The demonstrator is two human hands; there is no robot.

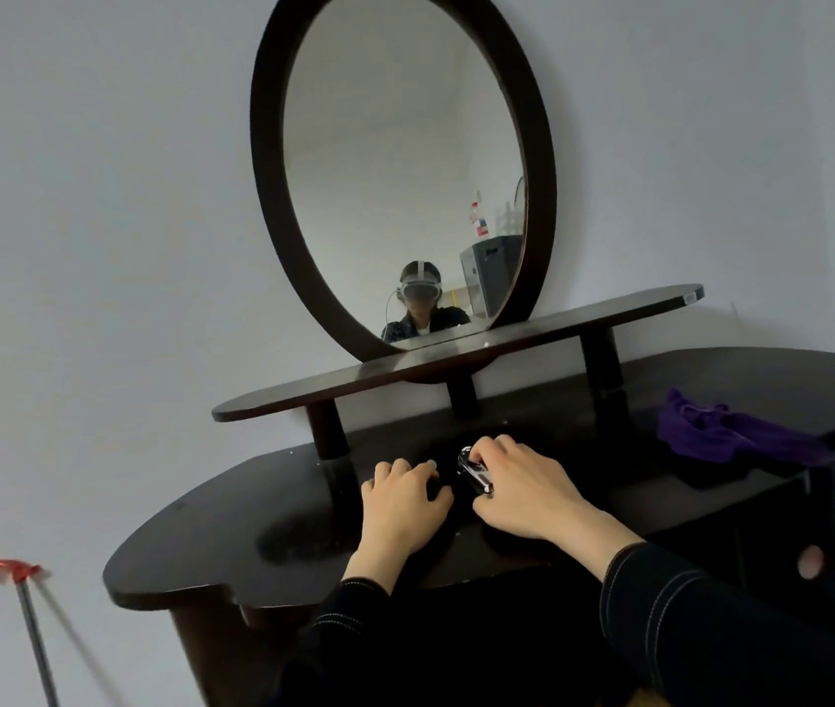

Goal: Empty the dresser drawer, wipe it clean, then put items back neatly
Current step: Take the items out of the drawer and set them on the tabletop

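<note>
One shiny chrome item (pixel 474 472) in right hand (pixel 522 489), crumpled purple cloth (pixel 727 436)

The right grip (pixel 522 489) curls its fingers over a small shiny silver object (pixel 474 472), held just above the dark tabletop (pixel 252 502). Just to its left, nearly touching, the left grip (pixel 402 510) rests on the tabletop with fingers curled; whether it holds anything is unclear against the dark wood. Well to the right of both lies a crumpled purple cloth (pixel 732 436). Beyond the grips stands a raised shelf (pixel 558 324) on posts, carrying an oval mirror (pixel 405 170).
</note>
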